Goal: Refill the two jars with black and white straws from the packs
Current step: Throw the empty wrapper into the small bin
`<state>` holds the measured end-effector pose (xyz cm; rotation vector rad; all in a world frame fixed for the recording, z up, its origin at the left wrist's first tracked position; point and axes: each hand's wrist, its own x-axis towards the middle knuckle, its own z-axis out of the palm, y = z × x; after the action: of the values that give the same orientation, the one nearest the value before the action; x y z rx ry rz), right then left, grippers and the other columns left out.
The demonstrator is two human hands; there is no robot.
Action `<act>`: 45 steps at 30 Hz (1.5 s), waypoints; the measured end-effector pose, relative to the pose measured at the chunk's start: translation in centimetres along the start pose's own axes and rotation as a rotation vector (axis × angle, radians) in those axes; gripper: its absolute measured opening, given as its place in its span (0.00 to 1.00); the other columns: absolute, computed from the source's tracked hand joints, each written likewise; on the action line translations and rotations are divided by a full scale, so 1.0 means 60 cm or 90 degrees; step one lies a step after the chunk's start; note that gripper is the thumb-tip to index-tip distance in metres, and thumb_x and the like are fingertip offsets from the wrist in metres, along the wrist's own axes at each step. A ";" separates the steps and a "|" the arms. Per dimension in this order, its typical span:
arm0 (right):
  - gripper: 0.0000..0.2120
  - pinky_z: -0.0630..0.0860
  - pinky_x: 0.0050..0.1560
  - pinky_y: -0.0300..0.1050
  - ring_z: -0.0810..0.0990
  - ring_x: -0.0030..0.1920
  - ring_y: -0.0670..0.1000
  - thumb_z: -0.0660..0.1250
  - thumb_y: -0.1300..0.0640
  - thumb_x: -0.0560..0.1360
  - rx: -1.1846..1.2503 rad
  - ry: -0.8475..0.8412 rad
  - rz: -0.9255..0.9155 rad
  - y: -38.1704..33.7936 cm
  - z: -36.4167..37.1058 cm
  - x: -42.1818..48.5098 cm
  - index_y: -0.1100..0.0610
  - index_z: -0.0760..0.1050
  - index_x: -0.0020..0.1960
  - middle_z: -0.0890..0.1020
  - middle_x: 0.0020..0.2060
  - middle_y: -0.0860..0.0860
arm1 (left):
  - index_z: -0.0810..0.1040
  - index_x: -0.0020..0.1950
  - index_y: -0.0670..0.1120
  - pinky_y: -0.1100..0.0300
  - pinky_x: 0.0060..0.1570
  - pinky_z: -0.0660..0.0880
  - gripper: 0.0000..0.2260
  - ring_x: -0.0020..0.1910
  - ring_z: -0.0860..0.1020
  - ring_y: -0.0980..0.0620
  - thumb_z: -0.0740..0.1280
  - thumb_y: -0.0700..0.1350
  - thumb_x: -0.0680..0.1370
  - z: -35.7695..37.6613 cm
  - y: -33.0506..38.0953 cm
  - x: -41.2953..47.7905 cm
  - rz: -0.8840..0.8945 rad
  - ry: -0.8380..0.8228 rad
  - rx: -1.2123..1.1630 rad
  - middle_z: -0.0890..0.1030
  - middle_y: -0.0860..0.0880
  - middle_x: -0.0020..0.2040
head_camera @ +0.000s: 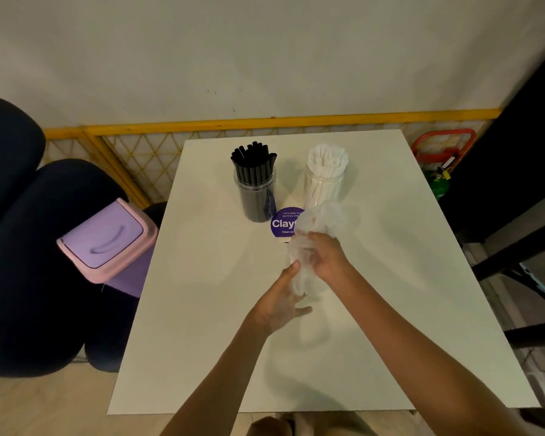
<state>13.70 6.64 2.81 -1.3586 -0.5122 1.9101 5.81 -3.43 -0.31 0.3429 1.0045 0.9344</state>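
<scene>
Two clear jars stand at the far side of the white table [202, 309]. The left jar [256, 196] is packed with black straws [254, 162]; the right jar [323, 187] is packed with white straws [328, 160]. Above the table's middle, my right hand [328, 256] grips a crumpled clear plastic pack [321, 221] near its upper part. My left hand [280, 303] holds the pack's lower end, thumb pressed against the plastic. I see no straws inside the pack.
A round purple sticker [282, 225] lies on the table in front of the jars, partly covered by the pack. A purple and pink swing-lid bin [107, 240] stands left of the table beside dark seats [19, 247]. A yellow lattice rail [132, 152] runs behind.
</scene>
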 end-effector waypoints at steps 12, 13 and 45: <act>0.29 0.75 0.47 0.43 0.75 0.54 0.50 0.64 0.67 0.74 -0.354 -0.105 -0.189 -0.054 -0.038 -0.002 0.53 0.61 0.72 0.73 0.58 0.50 | 0.77 0.48 0.45 0.67 0.28 0.76 0.04 0.29 0.77 0.56 0.65 0.45 0.76 0.049 0.038 -0.020 0.016 0.081 -0.191 0.79 0.48 0.34; 0.29 0.75 0.50 0.46 0.74 0.57 0.52 0.63 0.66 0.75 -0.425 -0.130 -0.199 -0.054 -0.043 0.000 0.51 0.60 0.73 0.73 0.60 0.50 | 0.75 0.47 0.46 0.70 0.24 0.73 0.03 0.26 0.75 0.57 0.63 0.44 0.78 0.040 0.050 -0.021 0.004 0.147 -0.190 0.78 0.48 0.32; 0.42 0.78 0.47 0.51 0.80 0.52 0.56 0.60 0.35 0.73 -0.141 -0.384 0.325 0.008 0.159 0.029 0.58 0.51 0.76 0.78 0.59 0.56 | 0.53 0.76 0.44 0.64 0.70 0.49 0.27 0.76 0.53 0.49 0.50 0.54 0.79 -0.103 0.121 -0.047 0.343 0.459 0.796 0.55 0.46 0.77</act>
<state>4.40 8.48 4.83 -1.0909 -0.7314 2.7799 -3.62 -2.40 2.66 1.4391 2.1874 0.7915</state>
